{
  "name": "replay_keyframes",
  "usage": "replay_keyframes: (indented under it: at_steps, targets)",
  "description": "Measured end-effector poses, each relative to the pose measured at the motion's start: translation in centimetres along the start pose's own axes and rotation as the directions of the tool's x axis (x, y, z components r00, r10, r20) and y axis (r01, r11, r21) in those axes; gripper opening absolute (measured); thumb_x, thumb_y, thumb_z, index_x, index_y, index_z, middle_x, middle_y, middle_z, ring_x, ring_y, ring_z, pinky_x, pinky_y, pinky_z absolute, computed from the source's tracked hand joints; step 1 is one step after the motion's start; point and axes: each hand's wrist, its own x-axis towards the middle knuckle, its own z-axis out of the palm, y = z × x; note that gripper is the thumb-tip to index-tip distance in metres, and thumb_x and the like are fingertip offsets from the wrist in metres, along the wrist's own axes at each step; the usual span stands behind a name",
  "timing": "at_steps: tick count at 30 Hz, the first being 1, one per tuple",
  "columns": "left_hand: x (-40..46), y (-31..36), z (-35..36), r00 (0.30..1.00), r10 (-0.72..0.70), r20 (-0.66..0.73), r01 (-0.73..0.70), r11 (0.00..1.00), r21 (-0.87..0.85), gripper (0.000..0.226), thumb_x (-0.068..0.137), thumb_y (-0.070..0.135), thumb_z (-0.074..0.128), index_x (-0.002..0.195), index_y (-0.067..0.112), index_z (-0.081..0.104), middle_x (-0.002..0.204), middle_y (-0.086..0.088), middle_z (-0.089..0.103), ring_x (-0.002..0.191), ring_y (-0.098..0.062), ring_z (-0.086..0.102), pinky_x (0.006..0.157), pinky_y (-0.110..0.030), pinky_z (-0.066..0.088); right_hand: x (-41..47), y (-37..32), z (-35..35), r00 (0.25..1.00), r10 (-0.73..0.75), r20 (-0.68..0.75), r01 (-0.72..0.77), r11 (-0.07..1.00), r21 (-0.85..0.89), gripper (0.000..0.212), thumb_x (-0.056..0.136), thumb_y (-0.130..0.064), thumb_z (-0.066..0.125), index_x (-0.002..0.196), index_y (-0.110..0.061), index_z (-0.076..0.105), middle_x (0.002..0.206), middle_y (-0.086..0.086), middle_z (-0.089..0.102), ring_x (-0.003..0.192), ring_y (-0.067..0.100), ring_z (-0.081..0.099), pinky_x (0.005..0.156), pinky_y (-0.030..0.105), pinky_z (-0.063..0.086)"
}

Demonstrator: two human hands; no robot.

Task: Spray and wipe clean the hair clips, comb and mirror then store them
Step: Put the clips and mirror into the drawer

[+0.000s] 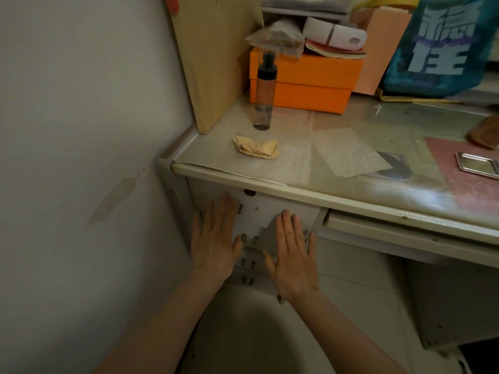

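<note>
Both hands flat against the white drawer front point(256, 211) under the table point(297, 190) edge. Left hand point(216, 238) fingers straight and spread, palm on the left part of the drawer front; right hand point(291, 255) same, fingers straight, on its right part. Neither holds anything.

Relative to the drawer front: spray bottle point(264, 93) stands upright on the table above it, clear body, black top. Crumpled yellow cloth point(256, 147) lies on the table just in front of the bottle, apart from it. Orange box point(305, 79) behind the bottle, clutter stacked on it. Mirror point(478, 164), a metal-framed compact, far right on a pink mat point(464, 182), cut by the frame edge. Brown comb point(484, 133) just behind the mirror, partly out of frame. Hair clips not visible.
</note>
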Motion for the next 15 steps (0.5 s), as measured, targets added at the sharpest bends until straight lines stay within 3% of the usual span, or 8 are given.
replay_keyframes:
  at_steps: [3,4,6,8,12,15]
  targets:
    - [0.1,0.3,0.4,1.0,0.026,-0.006,-0.026,1.0,-0.002,0.084,0.074,0.04,0.068,0.145,0.016,0.031,0.151,-0.008,0.032,0.133,-0.033,0.04,0.105,-0.054,0.031,1.3,0.4,0.1,1.0,0.007,0.011,-0.007,1.0,-0.023,0.077,0.085,-0.05,0.031,0.149,-0.01,0.018,0.157,0.008,0.017,0.144,0.018,0.0,0.112,0.047,0.009]
    - [0.2,0.5,0.2,0.999,0.034,-0.008,-0.034,0.999,-0.005,0.083,0.079,0.042,0.063,0.148,0.018,0.024,0.154,-0.006,0.021,0.137,-0.031,0.034,0.108,-0.052,0.025,1.6,0.6,0.2,1.0,-0.002,0.016,0.003,1.0,-0.03,0.077,0.084,-0.05,0.031,0.148,-0.009,0.018,0.156,0.009,0.018,0.144,0.018,0.001,0.112,0.047,0.008]
    - [0.5,0.8,0.5,0.999,0.047,0.026,-0.047,0.999,-0.013,0.079,0.091,0.043,0.044,0.148,0.024,-0.007,0.153,0.0,-0.014,0.146,-0.026,0.007,0.115,-0.047,0.004,1.7,0.7,0.5,1.0,-0.018,0.016,0.018,0.999,-0.048,0.077,0.083,-0.05,0.03,0.148,-0.008,0.019,0.156,0.01,0.018,0.144,0.019,0.002,0.113,0.047,0.004]
    - [0.6,1.0,0.7,0.999,0.022,0.049,-0.019,0.998,-0.066,0.075,0.096,0.042,0.034,0.141,0.027,-0.024,0.147,0.005,-0.029,0.146,-0.023,-0.007,0.112,-0.042,-0.011,1.7,0.6,0.7,1.0,-0.017,0.006,0.017,0.998,-0.052,0.078,0.084,-0.051,0.031,0.148,-0.008,0.017,0.156,0.011,0.017,0.144,0.02,0.001,0.113,0.046,0.002]
    - [0.0,1.0,1.0,0.999,-0.004,0.037,0.008,0.995,-0.099,0.074,0.097,0.044,0.032,0.141,0.025,-0.024,0.151,0.002,-0.026,0.146,-0.024,-0.006,0.112,-0.04,-0.013,1.6,0.4,0.7,1.0,-0.013,-0.002,0.013,1.0,-0.027,0.077,0.085,-0.05,0.03,0.149,-0.009,0.014,0.157,0.011,0.014,0.144,0.02,-0.001,0.113,0.047,0.002]
    - [-0.9,0.6,1.9,0.996,-0.072,0.051,0.08,0.983,-0.166,0.074,0.096,0.046,0.035,0.148,0.02,-0.01,0.158,-0.003,-0.01,0.146,-0.026,0.003,0.116,-0.043,0.001,1.1,0.5,0.2,0.999,-0.035,-0.019,0.035,0.999,0.02,0.075,0.086,-0.045,0.032,0.15,-0.009,0.013,0.158,0.01,0.011,0.145,0.019,0.0,0.114,0.046,0.002]
